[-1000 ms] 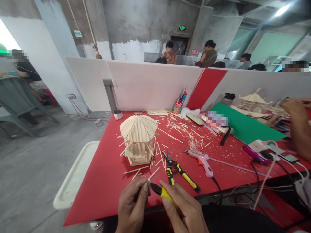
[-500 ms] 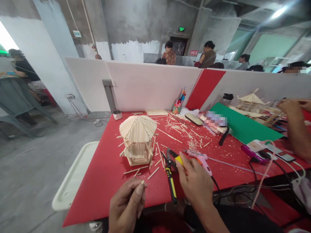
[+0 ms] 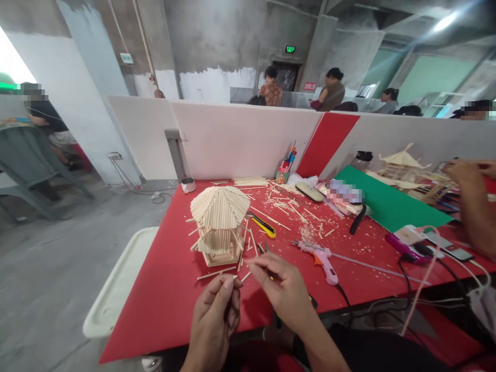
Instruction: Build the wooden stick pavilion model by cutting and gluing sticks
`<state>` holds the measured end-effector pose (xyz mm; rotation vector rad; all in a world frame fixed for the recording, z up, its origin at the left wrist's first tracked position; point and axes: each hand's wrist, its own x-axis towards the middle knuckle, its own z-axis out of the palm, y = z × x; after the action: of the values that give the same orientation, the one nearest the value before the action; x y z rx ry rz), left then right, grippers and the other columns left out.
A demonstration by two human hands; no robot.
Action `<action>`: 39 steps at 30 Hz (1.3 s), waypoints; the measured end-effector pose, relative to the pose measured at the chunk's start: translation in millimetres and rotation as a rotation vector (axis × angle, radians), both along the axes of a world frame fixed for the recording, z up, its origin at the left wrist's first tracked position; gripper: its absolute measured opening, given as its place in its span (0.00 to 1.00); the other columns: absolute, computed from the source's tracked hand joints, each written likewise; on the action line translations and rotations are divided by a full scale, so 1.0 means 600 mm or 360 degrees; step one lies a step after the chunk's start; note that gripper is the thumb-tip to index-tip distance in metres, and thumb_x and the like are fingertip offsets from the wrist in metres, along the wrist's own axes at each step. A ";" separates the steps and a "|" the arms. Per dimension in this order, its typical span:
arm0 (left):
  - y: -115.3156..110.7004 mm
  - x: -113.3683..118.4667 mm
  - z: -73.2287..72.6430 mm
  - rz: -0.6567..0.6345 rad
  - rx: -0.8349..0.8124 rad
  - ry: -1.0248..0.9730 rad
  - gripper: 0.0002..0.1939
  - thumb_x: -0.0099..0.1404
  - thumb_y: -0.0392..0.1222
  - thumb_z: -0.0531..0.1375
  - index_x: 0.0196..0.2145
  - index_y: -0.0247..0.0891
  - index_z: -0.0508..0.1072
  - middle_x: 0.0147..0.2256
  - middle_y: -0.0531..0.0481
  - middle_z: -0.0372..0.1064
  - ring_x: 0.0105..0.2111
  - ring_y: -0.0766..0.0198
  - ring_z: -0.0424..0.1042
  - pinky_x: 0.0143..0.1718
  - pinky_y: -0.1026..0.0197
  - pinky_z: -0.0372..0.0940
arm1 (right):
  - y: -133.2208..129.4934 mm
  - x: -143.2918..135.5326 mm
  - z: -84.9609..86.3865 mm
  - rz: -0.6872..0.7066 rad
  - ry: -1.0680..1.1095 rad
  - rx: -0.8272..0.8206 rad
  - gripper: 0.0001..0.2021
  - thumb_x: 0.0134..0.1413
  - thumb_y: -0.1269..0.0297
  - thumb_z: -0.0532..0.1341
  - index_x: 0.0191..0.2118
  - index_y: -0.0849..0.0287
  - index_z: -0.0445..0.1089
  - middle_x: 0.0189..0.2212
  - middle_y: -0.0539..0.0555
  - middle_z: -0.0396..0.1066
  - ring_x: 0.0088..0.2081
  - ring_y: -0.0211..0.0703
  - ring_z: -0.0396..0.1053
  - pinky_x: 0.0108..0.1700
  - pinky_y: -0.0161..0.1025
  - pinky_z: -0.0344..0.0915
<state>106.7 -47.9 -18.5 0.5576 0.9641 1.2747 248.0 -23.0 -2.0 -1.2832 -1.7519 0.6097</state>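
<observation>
My left hand [image 3: 217, 310] is closed near the table's front edge, a small pale stick piece [image 3: 234, 278] pinched between thumb and fingers. Just right of it, my right hand [image 3: 284, 292] has its thumb and fingers partly spread, with nothing visible between them. It hovers over the black and yellow pliers [image 3: 267, 248], hiding most of them. Beyond my left hand stands a small stick-built pavilion [image 3: 220, 222] with a peaked roof. A yellow utility knife [image 3: 264, 226] lies to its right. The pink glue gun [image 3: 325, 261] rests right of my right hand.
Loose sticks and shavings [image 3: 284, 204] litter the red table [image 3: 155, 299]. A green board [image 3: 387, 201], a purple power strip [image 3: 406, 248] and cables are at the right, near another person's arm [image 3: 470, 201]. A white partition [image 3: 248, 137] stands behind.
My right hand has let go of the yellow utility knife, which now lies by the pavilion, and has come left toward my left hand. My left hand has moved slightly right and up with the piece.
</observation>
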 end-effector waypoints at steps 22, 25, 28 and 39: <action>-0.004 -0.010 0.005 -0.0037 -0.0051 0.0142 0.21 0.42 0.53 0.72 0.25 0.33 0.74 0.17 0.58 0.63 0.12 0.79 0.52 0.10 0.75 0.48 | -0.010 0.118 -0.053 -0.0943 -0.0784 -0.0236 0.18 0.60 0.63 0.50 0.51 0.61 0.69 0.47 0.61 0.70 0.50 0.50 0.66 0.52 0.45 0.61; -0.001 -0.011 0.003 -0.0003 -0.0016 0.0112 0.20 0.43 0.52 0.72 0.26 0.33 0.74 0.17 0.58 0.63 0.12 0.80 0.52 0.10 0.75 0.47 | -0.002 0.185 -0.091 -0.1279 -0.1104 -0.0648 0.23 0.53 0.65 0.54 0.53 0.71 0.67 0.43 0.72 0.69 0.45 0.60 0.69 0.45 0.51 0.64; 0.002 -0.013 0.004 0.0031 0.0006 0.0107 0.20 0.44 0.51 0.72 0.27 0.33 0.75 0.17 0.59 0.62 0.12 0.80 0.52 0.10 0.75 0.47 | 0.004 0.220 -0.118 -0.1292 -0.1071 -0.0783 0.20 0.52 0.63 0.53 0.47 0.69 0.71 0.40 0.71 0.71 0.41 0.61 0.71 0.39 0.49 0.65; 0.019 -0.064 0.015 0.0342 0.0076 0.0138 0.19 0.45 0.51 0.72 0.26 0.34 0.73 0.17 0.58 0.64 0.12 0.78 0.54 0.11 0.75 0.47 | -0.022 0.227 -0.085 -0.1202 -0.0370 -0.0429 0.24 0.52 0.47 0.53 0.44 0.61 0.70 0.33 0.58 0.76 0.34 0.50 0.73 0.32 0.39 0.68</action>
<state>68.1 -36.3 -9.5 0.5609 1.0904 1.4782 384.3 -36.0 -53.0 -2.1155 -1.2251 0.2603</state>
